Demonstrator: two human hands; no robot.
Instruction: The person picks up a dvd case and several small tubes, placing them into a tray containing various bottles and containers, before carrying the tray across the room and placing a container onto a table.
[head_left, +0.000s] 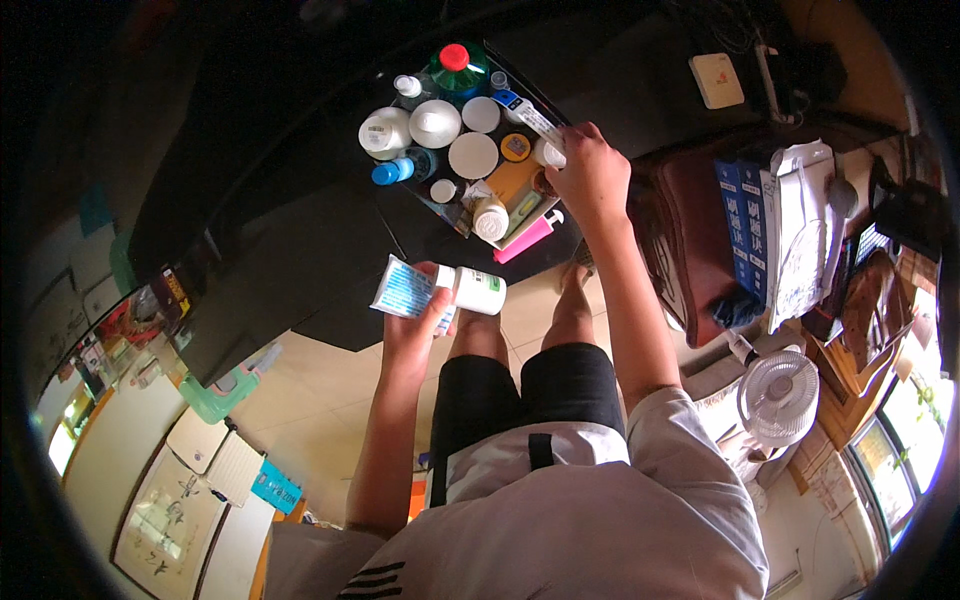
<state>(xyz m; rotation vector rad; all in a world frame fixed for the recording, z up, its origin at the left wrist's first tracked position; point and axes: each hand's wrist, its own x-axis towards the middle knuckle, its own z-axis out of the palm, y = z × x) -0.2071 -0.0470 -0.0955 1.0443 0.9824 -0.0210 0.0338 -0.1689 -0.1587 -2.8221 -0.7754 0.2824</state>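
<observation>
My left hand (420, 304) is closed around a white plastic bottle (481, 291) lying on its side and a white-and-blue printed packet (409, 287), off the dark table's front edge. My right hand (592, 169) grips the end of a flat white strip-shaped item with a blue end (529, 115), above the right side of a group of containers. In that group are a green bottle with a red cap (454, 58), several white-lidded jars (473, 155), a blue-capped bottle (394, 171), a yellow-lidded jar (515, 147) and a ribbed white-capped bottle (490, 219). A pink tube (528, 237) lies at their near side.
The dark table (315, 255) extends to the left. At right are a brown leather bag (686, 247), blue books (742, 225), a stack of papers (802, 232) and a white fan (778, 397). A white box-shaped device (717, 80) lies at the far right.
</observation>
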